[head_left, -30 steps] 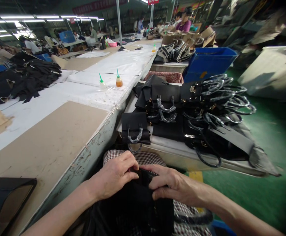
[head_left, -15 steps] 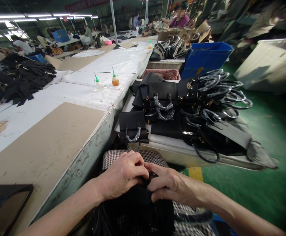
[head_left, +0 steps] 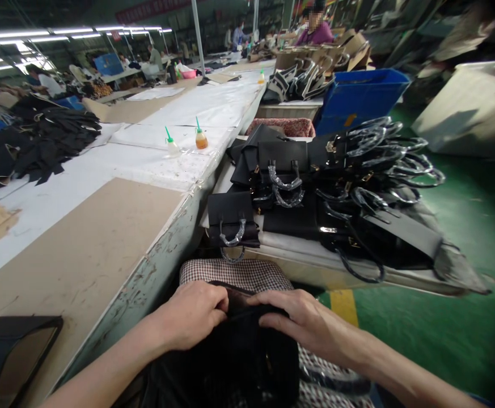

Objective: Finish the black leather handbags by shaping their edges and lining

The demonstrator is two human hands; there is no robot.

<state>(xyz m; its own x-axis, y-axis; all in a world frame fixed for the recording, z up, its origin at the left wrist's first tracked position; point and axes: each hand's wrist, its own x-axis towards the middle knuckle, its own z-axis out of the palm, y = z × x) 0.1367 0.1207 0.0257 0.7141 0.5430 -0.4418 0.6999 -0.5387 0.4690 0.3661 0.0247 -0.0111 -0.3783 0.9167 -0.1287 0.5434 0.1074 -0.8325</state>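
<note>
A black handbag [head_left: 247, 362] lies across the lap, its opening edge facing away from me. My left hand [head_left: 194, 314] is closed on the left part of that edge, fingers curled over it. On the right part, my right hand [head_left: 302, 317] pinches the edge between thumb and fingers, some fingertips hidden inside the opening. A brownish lining shows between the two hands. Beside the bag, at lower right, is a plastic-wrapped handle [head_left: 336, 381]; which bag it belongs to I cannot tell. Checkered cloth [head_left: 234, 272] shows beneath and beyond the bag.
Several black handbags with plastic-wrapped handles [head_left: 285, 178] are piled on a low cart [head_left: 290, 258] ahead. The long worktable [head_left: 102, 226] on the left carries two green-tipped bottles [head_left: 201, 139] and black pieces [head_left: 55, 136]. A blue bin [head_left: 358, 102] stands farther back. A person [head_left: 315, 34] is beyond it.
My hands have moved apart along the bag's edge, the left one to the left. The opening between them is wider and now shows the lining.
</note>
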